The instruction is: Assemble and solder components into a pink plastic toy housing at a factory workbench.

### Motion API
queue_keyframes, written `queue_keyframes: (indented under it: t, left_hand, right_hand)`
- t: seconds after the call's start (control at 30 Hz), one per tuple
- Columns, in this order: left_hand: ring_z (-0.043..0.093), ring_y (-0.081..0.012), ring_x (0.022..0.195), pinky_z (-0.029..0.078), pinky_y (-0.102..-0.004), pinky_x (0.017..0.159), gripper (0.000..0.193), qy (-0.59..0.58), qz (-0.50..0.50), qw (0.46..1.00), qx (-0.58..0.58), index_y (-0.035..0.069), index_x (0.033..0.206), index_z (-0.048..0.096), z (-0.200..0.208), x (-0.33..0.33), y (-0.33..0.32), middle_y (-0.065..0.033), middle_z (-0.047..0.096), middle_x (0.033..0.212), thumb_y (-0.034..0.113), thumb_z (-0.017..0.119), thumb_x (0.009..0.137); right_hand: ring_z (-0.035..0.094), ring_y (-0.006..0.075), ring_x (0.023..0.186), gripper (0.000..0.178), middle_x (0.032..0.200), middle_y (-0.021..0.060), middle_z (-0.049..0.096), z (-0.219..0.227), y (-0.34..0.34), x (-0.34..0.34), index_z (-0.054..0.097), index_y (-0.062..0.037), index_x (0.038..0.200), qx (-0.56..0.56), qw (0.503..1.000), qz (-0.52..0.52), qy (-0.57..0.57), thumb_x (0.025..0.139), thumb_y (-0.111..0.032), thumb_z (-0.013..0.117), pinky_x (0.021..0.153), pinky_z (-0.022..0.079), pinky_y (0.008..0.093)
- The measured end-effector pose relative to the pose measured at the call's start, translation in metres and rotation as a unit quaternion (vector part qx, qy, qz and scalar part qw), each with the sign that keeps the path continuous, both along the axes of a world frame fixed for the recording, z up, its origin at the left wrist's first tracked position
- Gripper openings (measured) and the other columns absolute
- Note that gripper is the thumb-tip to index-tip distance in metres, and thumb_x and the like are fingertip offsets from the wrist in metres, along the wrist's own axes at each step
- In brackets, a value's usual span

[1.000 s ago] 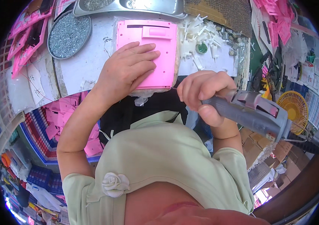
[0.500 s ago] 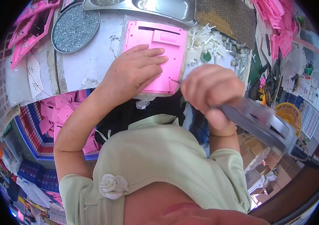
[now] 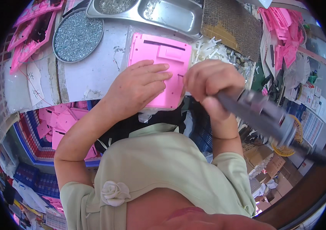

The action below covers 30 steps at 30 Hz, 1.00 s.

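A pink plastic housing point(image 3: 170, 55) with a dark slot, a raised block and several small holes lies at the table's near edge. My left hand point(image 3: 138, 86) rests flat on its left side, fingers stretched toward the middle. In my right hand point(image 3: 216, 82) is a dark power screwdriver point(image 3: 262, 115), its body blurred and slanting down to the right. Its thin bit meets the housing at a hole near the right edge. Whether a screw sits there is too small to tell. Clear plastic film point(image 3: 126, 50) shows beside the housing.
Behind stand a round dish of small screws point(image 3: 78, 36) and a metal compartment tray point(image 3: 172, 19). White plastic parts point(image 3: 210, 50) lie right of the housing, near a brown mat point(image 3: 230, 28). A basket point(image 3: 36, 153) of pink parts sits below left.
My right hand and the screwdriver have shifted from a lower right hole to one farther up the housing. My left hand stays on the housing. The view has tilted slightly.
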<state>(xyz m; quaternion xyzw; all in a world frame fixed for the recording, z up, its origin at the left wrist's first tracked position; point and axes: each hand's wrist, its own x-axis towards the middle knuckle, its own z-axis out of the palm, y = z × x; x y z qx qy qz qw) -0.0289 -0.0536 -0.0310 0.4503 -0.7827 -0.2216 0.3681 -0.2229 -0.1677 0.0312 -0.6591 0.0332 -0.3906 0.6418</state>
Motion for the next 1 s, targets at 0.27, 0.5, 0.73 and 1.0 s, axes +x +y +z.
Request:
queue_keyframes:
  t: [0.27, 0.5, 0.73, 1.0]
  left_hand:
    - [0.065, -0.0287, 0.122, 0.050, -0.0478, 0.105, 0.014, -0.005, 0.007, 1.000, -0.002, 0.005, 0.096, 0.068, 0.001, -0.002, 0.000, -0.0088, 0.072, 0.122, 0.009, 0.070, 0.083]
    - [0.064, -0.0278, 0.125, 0.049, -0.0476, 0.105, 0.015, 0.005, 0.002, 1.000, 0.014, 0.006, 0.099, 0.069, 0.003, -0.001, -0.001, -0.0070, 0.072, 0.124, 0.009, 0.075, 0.085]
    - [0.065, -0.0278, 0.124, 0.049, -0.0479, 0.104, 0.017, 0.004, 0.010, 1.000, 0.011, 0.006, 0.099, 0.068, 0.001, -0.002, -0.002, -0.0066, 0.071, 0.125, 0.009, 0.076, 0.084]
    - [0.070, -0.0262, 0.113, 0.049, -0.0475, 0.103, 0.018, 0.126, 0.077, 0.989, 0.004, 0.008, 0.101, 0.071, 0.006, -0.003, 0.000, -0.0083, 0.074, 0.117, 0.004, 0.077, 0.084]
  right_hand:
    - [0.048, 0.0213, 0.042, 0.032, 0.054, 0.0034, 0.049, 0.000, -0.009, 0.005, 0.045, -0.0083, 0.076, -0.026, 0.998, 0.033, 0.038, 0.090, -0.018, 0.072, 0.046, 0.046, 0.0349]
    - [0.054, 0.0167, 0.059, 0.020, 0.066, 0.0067, 0.054, -0.012, -0.057, 0.013, 0.048, -0.0040, 0.092, 0.042, 0.998, 0.019, -0.045, 0.090, -0.003, 0.068, 0.056, 0.047, 0.0324]
    - [0.055, 0.0158, 0.060, 0.020, 0.069, 0.0053, 0.055, -0.019, -0.065, 0.016, 0.049, -0.0033, 0.095, 0.063, 0.997, 0.043, -0.014, 0.092, -0.004, 0.069, 0.057, 0.048, 0.0313]
    - [0.047, 0.0109, 0.047, 0.027, 0.058, -0.0022, 0.050, 0.043, -0.047, 0.027, 0.056, -0.0103, 0.110, 0.047, 0.993, 0.079, -0.073, 0.093, -0.025, 0.072, 0.045, 0.043, 0.0301]
